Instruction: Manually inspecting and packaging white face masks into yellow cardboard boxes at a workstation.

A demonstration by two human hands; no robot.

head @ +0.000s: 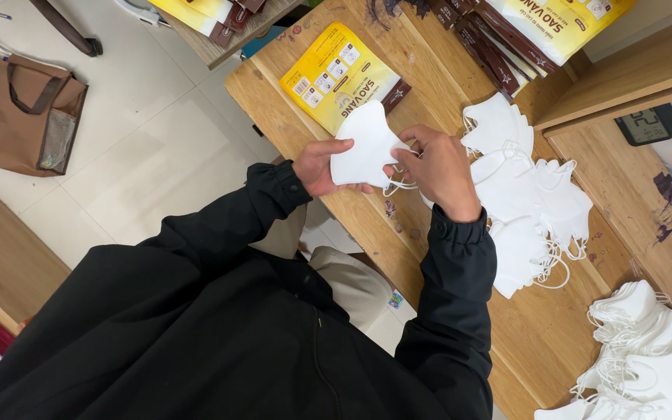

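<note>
White folded face mask (363, 148) with thin ear loops, unwrinkled.

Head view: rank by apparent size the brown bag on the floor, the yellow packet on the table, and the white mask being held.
1. brown bag
2. yellow packet
3. white mask, partly covered by both hands, so slightly unsure.

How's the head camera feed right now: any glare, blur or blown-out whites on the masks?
Head view: even, soft light with faint shadows; no glare on the wooden table. The white mask held by the left hand and right hand is sharp-edged but nearly featureless white. The loose mask pile merges into one bright patch. Frame edges lean, hinting at wide-angle distortion.
</note>
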